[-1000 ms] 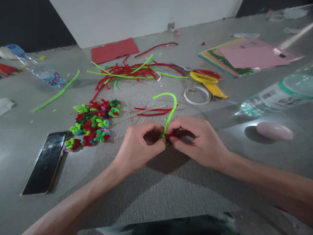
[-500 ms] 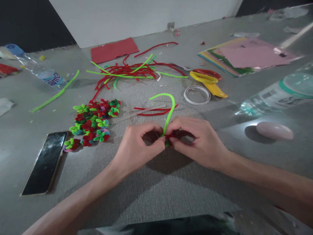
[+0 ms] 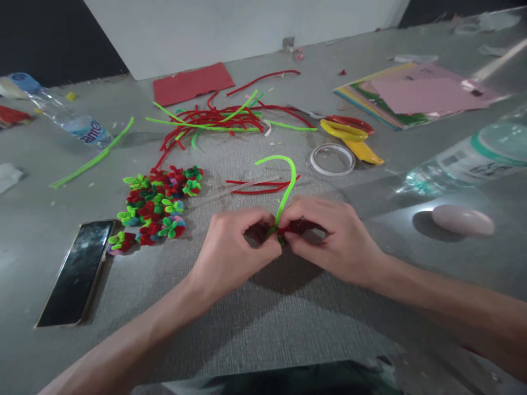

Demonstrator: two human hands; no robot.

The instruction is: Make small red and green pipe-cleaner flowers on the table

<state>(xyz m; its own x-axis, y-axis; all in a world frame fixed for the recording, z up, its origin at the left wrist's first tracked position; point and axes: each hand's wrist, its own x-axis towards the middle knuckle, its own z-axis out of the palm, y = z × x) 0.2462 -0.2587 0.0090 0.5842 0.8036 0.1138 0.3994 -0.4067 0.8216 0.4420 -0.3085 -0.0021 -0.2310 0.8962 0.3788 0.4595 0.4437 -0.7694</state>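
Observation:
A bright green pipe cleaner [image 3: 290, 181] rises from between my hands and curls over to the left at its free end. My left hand [image 3: 241, 241] pinches its green base with thumb and forefinger. Close beside it, my right hand [image 3: 335, 236] pinches a small red pipe-cleaner piece [image 3: 289, 228] joined to that base; the fingers hide most of it. Just beyond my hands lie red pipe cleaners [image 3: 263, 191] and a thin translucent strip [image 3: 230, 190]. To the left sits a cluster of finished red and green pipe-cleaner pieces [image 3: 150, 211].
A phone [image 3: 76, 274] lies at left, a small bottle [image 3: 78, 123] behind it. Red and green pipe cleaners [image 3: 214, 120] are heaped at the back. Scissors [image 3: 346, 129], a tape roll [image 3: 332, 159], paper sheets [image 3: 428, 93], a large bottle [image 3: 465, 156] and a pinkish oval object [image 3: 463, 220] are at right.
The free end of the green pipe cleaner has shifted slightly right. My left thumb has moved a little over the base; both hands keep their pinch.

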